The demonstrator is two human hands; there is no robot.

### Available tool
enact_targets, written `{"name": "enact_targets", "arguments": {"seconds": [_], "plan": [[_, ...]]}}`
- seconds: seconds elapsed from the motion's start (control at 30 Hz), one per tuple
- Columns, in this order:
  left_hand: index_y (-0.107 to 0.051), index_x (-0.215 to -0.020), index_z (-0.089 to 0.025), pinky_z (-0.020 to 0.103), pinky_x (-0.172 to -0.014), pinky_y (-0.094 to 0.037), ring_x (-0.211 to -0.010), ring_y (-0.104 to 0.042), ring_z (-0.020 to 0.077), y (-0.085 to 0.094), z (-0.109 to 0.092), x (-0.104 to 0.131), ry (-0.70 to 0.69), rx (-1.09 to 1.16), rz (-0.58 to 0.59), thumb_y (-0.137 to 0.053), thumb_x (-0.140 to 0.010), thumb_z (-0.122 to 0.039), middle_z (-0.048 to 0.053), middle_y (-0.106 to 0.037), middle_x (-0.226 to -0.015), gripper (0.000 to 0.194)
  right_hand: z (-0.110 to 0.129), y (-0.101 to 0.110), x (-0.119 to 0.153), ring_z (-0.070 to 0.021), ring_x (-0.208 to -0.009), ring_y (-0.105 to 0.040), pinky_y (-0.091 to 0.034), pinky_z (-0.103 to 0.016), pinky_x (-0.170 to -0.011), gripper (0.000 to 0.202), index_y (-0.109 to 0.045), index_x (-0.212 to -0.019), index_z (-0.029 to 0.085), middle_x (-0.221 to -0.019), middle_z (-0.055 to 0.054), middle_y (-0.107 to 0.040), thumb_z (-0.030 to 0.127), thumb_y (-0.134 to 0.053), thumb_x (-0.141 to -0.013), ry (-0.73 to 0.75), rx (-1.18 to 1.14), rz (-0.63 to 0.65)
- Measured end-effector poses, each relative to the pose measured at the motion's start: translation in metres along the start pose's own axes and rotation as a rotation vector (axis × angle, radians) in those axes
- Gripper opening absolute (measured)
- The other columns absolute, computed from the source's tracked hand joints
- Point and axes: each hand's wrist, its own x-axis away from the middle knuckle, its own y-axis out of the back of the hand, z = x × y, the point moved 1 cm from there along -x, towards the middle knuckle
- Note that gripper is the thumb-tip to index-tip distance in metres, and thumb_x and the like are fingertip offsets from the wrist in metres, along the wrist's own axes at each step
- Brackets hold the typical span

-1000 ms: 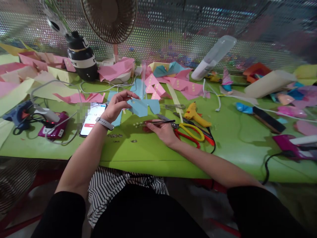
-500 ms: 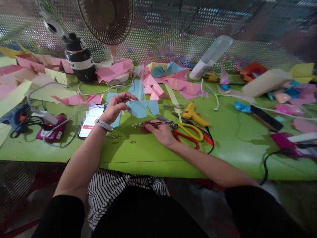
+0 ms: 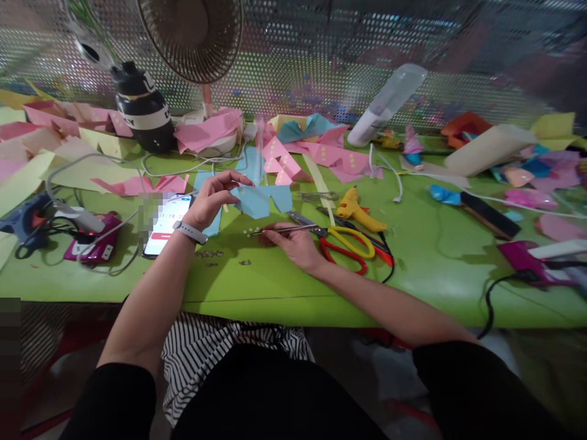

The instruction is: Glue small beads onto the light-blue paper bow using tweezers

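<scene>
Blue paper cutout (image 3: 263, 198), centre of frame, just above the green table (image 3: 284, 281); pinched at its left edge by the left hand (image 3: 211, 198). Tweezers (image 3: 287, 230), thin and metallic, gripped by the right hand (image 3: 293, 243), tips pointing left toward small pale bits (image 3: 250, 231) on the table. Red-and-yellow scissors (image 3: 351, 244) just right of that hand. Phone (image 3: 167, 223) lower left of the cutout. Yellow glue gun (image 3: 355, 209) right of centre.

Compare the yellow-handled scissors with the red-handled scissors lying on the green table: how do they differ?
The yellow-handled scissors lie farther from the person; the red-handled scissors lie nearer the table's front edge. The yellow handles rest partly over the red ones. Both lie flat on the green table, just right of the right hand, untouched.
</scene>
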Motion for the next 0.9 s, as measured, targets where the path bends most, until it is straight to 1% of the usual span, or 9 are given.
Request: {"name": "enact_targets", "arguments": {"seconds": [0.17, 0.27, 0.33, 0.37, 0.43, 0.5, 0.63, 0.8, 0.9], "plan": [[-0.071, -0.090, -0.017, 0.021, -0.060, -0.052, -0.078, -0.064, 0.0145, 0.000, 0.001, 0.000, -0.004, 0.002, 0.001, -0.063, -0.060, -0.012, 0.004, -0.071, -0.093, 0.031, 0.002, 0.000, 0.000, -0.0184, -0.078, -0.073, -0.063, -0.039, -0.078, 0.028, -0.075, -0.085, 0.023, -0.082, -0.002, -0.077, 0.050, -0.077, -0.077, -0.010, 0.017, -0.020], [-0.071, -0.090, -0.018, 0.022, -0.060, -0.052, -0.076, -0.064, 0.0140, 0.001, 0.002, -0.001, 0.013, 0.003, 0.002, -0.064, -0.059, -0.012, 0.003, -0.071, -0.092, 0.032, 0.001, -0.001, -0.002, -0.0181, -0.075, -0.073, -0.063, -0.038, -0.074, 0.031, -0.074, -0.083, 0.022, -0.080, -0.002, -0.077, 0.053, -0.076, -0.077, -0.020, 0.022, -0.033], [-0.070, -0.090, -0.018, 0.022, -0.060, -0.052, -0.072, -0.064, 0.0134, 0.000, 0.002, -0.001, 0.026, -0.001, 0.001, -0.064, -0.059, -0.012, 0.003, -0.071, -0.092, 0.033, 0.002, -0.002, -0.002, -0.0176, -0.074, -0.073, -0.063, -0.034, -0.067, 0.035, -0.073, -0.083, 0.021, -0.079, -0.002, -0.077, 0.055, -0.076, -0.076, -0.029, 0.010, -0.037], [-0.070, -0.090, -0.018, 0.022, -0.060, -0.052, -0.071, -0.063, 0.0130, 0.000, 0.003, -0.001, 0.029, -0.003, -0.002, -0.063, -0.058, -0.012, 0.003, -0.071, -0.091, 0.033, 0.003, -0.002, -0.002, -0.0175, -0.073, -0.074, -0.062, -0.031, -0.061, 0.036, -0.073, -0.084, 0.021, -0.078, -0.002, -0.077, 0.055, -0.076, -0.076, -0.032, 0.010, -0.041], [-0.070, -0.090, -0.018, 0.022, -0.060, -0.052, -0.071, -0.063, 0.0129, 0.000, 0.002, -0.002, 0.027, -0.010, -0.014, -0.064, -0.058, -0.013, 0.003, -0.072, -0.091, 0.033, 0.006, 0.000, -0.001, -0.0174, -0.071, -0.074, -0.057, -0.025, -0.049, 0.036, -0.074, -0.084, 0.020, -0.078, -0.004, -0.077, 0.055, -0.076, -0.076, -0.026, 0.029, -0.048], [-0.071, -0.089, -0.018, 0.022, -0.060, -0.052, -0.072, -0.063, 0.0138, 0.000, 0.002, -0.002, 0.022, -0.014, -0.024, -0.064, -0.058, -0.013, 0.003, -0.072, -0.089, 0.032, 0.011, 0.004, 0.000, -0.0172, -0.070, -0.074, -0.053, -0.023, -0.044, 0.034, -0.074, -0.086, 0.020, -0.080, -0.005, -0.077, 0.053, -0.076, -0.078, -0.002, 0.051, -0.064], [-0.071, -0.088, -0.018, 0.023, -0.060, -0.052, -0.075, -0.064, 0.0152, 0.000, 0.000, -0.002, 0.020, -0.011, -0.031, -0.063, -0.057, -0.014, 0.004, -0.072, -0.087, 0.032, 0.015, 0.012, 0.003, -0.0175, -0.071, -0.074, -0.059, -0.027, -0.053, 0.034, -0.075, -0.089, 0.019, -0.082, -0.006, -0.078, 0.051, -0.077, -0.078, 0.033, 0.057, -0.116], [-0.070, -0.087, -0.018, 0.022, -0.060, -0.052, -0.067, -0.061, 0.0120, 0.000, 0.001, -0.002, 0.013, 0.003, -0.026, -0.063, -0.058, -0.013, 0.003, -0.072, -0.089, 0.031, 0.009, 0.008, 0.006, -0.0166, -0.068, -0.073, -0.062, -0.031, -0.059, 0.032, -0.076, -0.089, 0.019, -0.079, -0.005, -0.077, 0.049, -0.075, -0.080, 0.023, 0.099, -0.023], [-0.070, -0.087, -0.018, 0.022, -0.060, -0.052, -0.067, -0.061, 0.0117, 0.000, 0.002, -0.002, 0.006, -0.010, -0.025, -0.062, -0.058, -0.013, 0.003, -0.072, -0.091, 0.030, 0.006, 0.005, 0.006, -0.0167, -0.070, -0.073, -0.064, -0.033, -0.064, 0.030, -0.075, -0.089, 0.019, -0.080, -0.004, -0.077, 0.048, -0.074, -0.081, 0.033, 0.089, -0.018]]}}
